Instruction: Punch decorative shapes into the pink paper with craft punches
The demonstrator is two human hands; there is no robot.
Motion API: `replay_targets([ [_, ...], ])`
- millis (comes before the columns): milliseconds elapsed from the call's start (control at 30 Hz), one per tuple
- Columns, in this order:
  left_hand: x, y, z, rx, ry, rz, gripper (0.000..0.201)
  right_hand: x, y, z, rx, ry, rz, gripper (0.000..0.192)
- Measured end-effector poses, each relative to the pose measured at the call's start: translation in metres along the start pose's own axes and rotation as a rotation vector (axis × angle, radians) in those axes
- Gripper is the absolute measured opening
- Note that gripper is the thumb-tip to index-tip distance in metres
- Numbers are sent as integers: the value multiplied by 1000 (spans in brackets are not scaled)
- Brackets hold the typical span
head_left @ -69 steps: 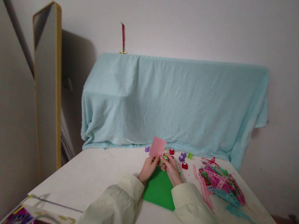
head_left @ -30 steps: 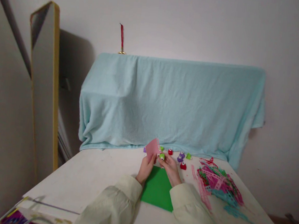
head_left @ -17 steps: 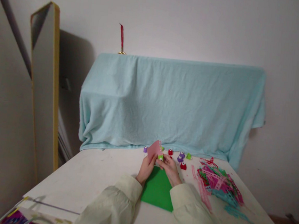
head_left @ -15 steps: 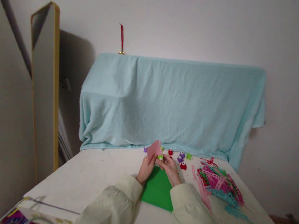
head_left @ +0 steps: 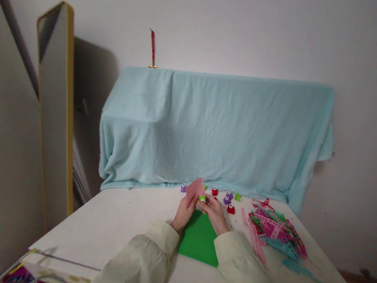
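Above the flat green paper sheet (head_left: 199, 239) on the white table (head_left: 115, 223), the left hand (head_left: 184, 212) pinches a small pink paper square (head_left: 194, 188) upright, steadying its edge inside the small green craft punch (head_left: 202, 198) gripped by the right hand (head_left: 214, 213).

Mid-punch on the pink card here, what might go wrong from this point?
The pink card is held in the air by the left hand, so it may tilt inside the green punch pinched by the right hand, misplacing the hole. Punched bits may scatter onto the green sheet.
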State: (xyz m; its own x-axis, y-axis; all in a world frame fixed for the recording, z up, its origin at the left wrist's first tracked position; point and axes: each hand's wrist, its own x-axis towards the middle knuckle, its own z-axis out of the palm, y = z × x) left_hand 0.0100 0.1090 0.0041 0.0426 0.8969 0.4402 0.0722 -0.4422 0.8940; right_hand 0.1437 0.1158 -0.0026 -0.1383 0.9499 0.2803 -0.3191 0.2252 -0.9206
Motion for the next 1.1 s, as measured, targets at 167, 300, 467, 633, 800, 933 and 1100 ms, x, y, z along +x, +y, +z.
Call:
replay_targets([
  [167,-1,2,0,-71,-31,-62,50,-2,-3,1,14,-16,9,35],
  [300,-1,6,0,-89,-32,-87,50,-2,-3,2,35,0,21,35],
  [467,-2,14,1,-59,-10,-110,48,-2,-6,5,32,18,29,32],
  [633,-2,17,0,-6,-9,-133,37,-3,-10,7,22,46,50,35],
  [800,-1,10,0,3,-23,-88,36,-3,-9,7,24,19,61,36],
  [933,-2,7,0,3,-45,-56,41,-4,-10,8,34,0,57,35],
  [1100,-3,11,1,2,-68,-95,37,-4,-10,10,20,39,45,36],
])
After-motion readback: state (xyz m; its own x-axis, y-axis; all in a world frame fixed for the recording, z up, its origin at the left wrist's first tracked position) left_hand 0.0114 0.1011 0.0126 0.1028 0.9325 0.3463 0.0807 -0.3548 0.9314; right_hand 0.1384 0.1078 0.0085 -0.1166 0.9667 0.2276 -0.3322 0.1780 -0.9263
